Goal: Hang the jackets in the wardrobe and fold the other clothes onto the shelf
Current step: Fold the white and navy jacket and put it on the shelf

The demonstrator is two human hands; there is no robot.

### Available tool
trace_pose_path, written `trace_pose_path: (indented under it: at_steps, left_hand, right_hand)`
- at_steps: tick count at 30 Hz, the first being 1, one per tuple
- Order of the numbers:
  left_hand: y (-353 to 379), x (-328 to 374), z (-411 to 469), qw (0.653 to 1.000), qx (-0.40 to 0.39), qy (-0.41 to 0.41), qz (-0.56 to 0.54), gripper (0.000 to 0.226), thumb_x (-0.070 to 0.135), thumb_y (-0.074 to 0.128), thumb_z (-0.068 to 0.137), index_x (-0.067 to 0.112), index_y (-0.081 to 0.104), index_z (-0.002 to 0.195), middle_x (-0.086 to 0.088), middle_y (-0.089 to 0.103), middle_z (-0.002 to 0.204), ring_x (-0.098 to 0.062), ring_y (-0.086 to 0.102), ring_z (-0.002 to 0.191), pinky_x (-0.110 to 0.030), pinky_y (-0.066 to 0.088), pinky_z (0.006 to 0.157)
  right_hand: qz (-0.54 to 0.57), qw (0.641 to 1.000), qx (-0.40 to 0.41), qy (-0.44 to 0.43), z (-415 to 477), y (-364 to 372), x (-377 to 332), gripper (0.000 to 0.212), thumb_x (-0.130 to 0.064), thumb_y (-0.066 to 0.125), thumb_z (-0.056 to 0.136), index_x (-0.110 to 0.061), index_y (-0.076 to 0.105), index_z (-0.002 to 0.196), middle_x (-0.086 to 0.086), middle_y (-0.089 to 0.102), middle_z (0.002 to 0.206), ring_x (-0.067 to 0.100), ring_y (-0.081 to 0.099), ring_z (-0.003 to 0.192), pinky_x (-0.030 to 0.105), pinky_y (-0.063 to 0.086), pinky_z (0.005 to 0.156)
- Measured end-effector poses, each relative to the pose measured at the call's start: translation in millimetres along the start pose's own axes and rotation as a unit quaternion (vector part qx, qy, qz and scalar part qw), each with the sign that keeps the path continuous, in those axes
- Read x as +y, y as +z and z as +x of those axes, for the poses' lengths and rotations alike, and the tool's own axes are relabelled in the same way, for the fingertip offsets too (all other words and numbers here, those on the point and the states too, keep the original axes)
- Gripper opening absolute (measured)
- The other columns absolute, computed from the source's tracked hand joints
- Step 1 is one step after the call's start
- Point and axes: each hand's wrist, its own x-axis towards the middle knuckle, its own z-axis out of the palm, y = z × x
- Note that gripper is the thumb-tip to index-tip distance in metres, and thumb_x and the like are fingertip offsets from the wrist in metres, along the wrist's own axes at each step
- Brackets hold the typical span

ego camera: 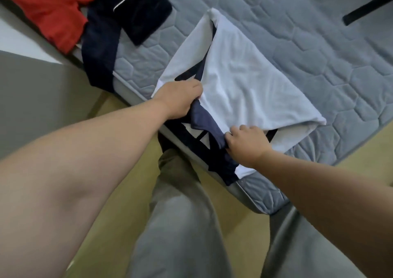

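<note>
A white shirt (238, 82) with navy trim lies partly folded on the grey quilted mattress (319, 54), near its front edge. Its navy collar part (204, 126) sits between my two hands. My left hand (178, 99) grips the shirt's near left edge, fingers curled into the cloth. My right hand (246, 143) pinches the navy and white cloth at the near right. A dark navy garment (119, 27) with white piping lies at the mattress's far left, and a red garment (51, 7) lies beyond it.
A black strap (365, 10) crosses the mattress at the far right. My grey-trousered legs (180, 224) stand against the bed's front edge on a yellowish floor (110, 224). A grey wall or panel (42, 86) is at the left.
</note>
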Motion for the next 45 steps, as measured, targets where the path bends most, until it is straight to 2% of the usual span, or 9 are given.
trace_pose_path:
  at_steps: [4,8,13,20,23,25,29,34,45]
  left_hand:
    - [30,-4,-24,0.999,-0.032,-0.011,0.018,0.034,0.003,0.053,0.086,0.015,0.055,0.118,0.004,0.044,0.144,-0.026,0.052,0.118,-0.048,0.053,0.078]
    - [52,-2,-47,0.996,-0.042,-0.066,0.031,0.049,0.002,0.061,0.083,0.015,0.056,0.130,-0.003,0.023,0.163,-0.029,0.041,0.134,-0.045,0.049,0.093]
    - [71,16,-69,0.997,0.008,-0.016,0.082,0.041,0.010,0.052,0.083,0.017,0.057,0.123,-0.005,0.046,0.141,-0.027,0.049,0.111,-0.036,0.035,0.080]
    - [97,45,-61,0.994,-0.061,-0.055,0.074,0.038,0.018,0.059,0.086,0.019,0.053,0.123,-0.007,0.042,0.141,-0.026,0.049,0.111,-0.036,0.036,0.081]
    - [100,57,-50,0.994,-0.005,-0.073,0.079,0.031,0.018,0.056,0.084,0.017,0.055,0.115,-0.005,0.051,0.119,-0.025,0.050,0.101,-0.036,0.035,0.080]
    - [104,64,-43,0.986,0.058,-0.146,0.059,0.036,0.015,0.051,0.081,0.016,0.054,0.117,-0.005,0.052,0.118,-0.026,0.050,0.101,-0.037,0.037,0.081]
    - [106,66,-27,0.920,0.125,-0.359,-0.096,0.048,0.025,0.060,0.090,0.013,0.047,0.135,-0.010,0.041,0.149,-0.030,0.042,0.134,-0.043,0.038,0.103]
    - [111,56,-19,0.917,0.060,-0.378,-0.116,0.071,0.038,0.053,0.098,0.011,0.022,0.156,-0.010,0.017,0.166,-0.028,0.014,0.153,-0.045,0.022,0.122]
    - [104,51,-15,0.922,-0.011,-0.371,-0.110,0.079,0.044,0.048,0.101,0.009,0.008,0.160,-0.009,-0.004,0.169,-0.026,-0.005,0.156,-0.044,0.010,0.126]
  right_hand:
    - [-0.025,0.998,-0.057,0.000,8,13,-27,0.021,-0.031,0.055,0.094,-0.019,0.051,0.111,0.002,0.054,0.104,0.026,0.056,0.087,0.034,0.033,0.064]
    - [-0.009,0.993,-0.118,0.000,14,17,-48,0.052,-0.027,0.073,0.081,-0.017,0.042,0.121,0.007,0.049,0.111,0.029,0.057,0.091,0.038,0.034,0.065]
    - [0.040,0.990,-0.128,0.032,17,17,-55,0.031,-0.019,0.052,0.094,-0.018,0.040,0.123,0.012,0.044,0.114,0.032,0.052,0.088,0.041,0.034,0.066]
    - [0.073,0.984,-0.147,0.066,21,17,-49,0.033,-0.023,0.056,0.092,-0.014,0.044,0.121,0.010,0.046,0.114,0.031,0.053,0.097,0.039,0.042,0.073]
    - [0.033,0.990,-0.129,-0.042,10,26,-41,0.028,-0.022,0.057,0.092,-0.014,0.053,0.119,0.008,0.054,0.112,0.030,0.055,0.099,0.039,0.046,0.085]
    - [0.014,0.988,-0.099,-0.122,1,36,-37,0.032,-0.024,0.057,0.094,-0.016,0.055,0.124,0.006,0.053,0.117,0.029,0.051,0.105,0.037,0.043,0.087]
    - [-0.022,0.974,-0.098,-0.202,-12,52,-29,0.064,-0.033,0.053,0.096,-0.025,0.030,0.155,0.011,0.030,0.152,0.032,0.038,0.129,0.042,0.036,0.105]
    - [-0.084,0.967,-0.145,-0.193,-23,58,-22,0.064,-0.032,0.038,0.103,-0.036,0.011,0.161,0.009,-0.006,0.168,0.034,0.014,0.147,0.047,0.022,0.116]
    - [-0.087,0.973,-0.162,-0.141,-33,47,-22,0.044,-0.017,0.028,0.106,-0.002,0.043,0.144,0.029,0.031,0.155,0.038,0.048,0.122,0.044,0.036,0.102]
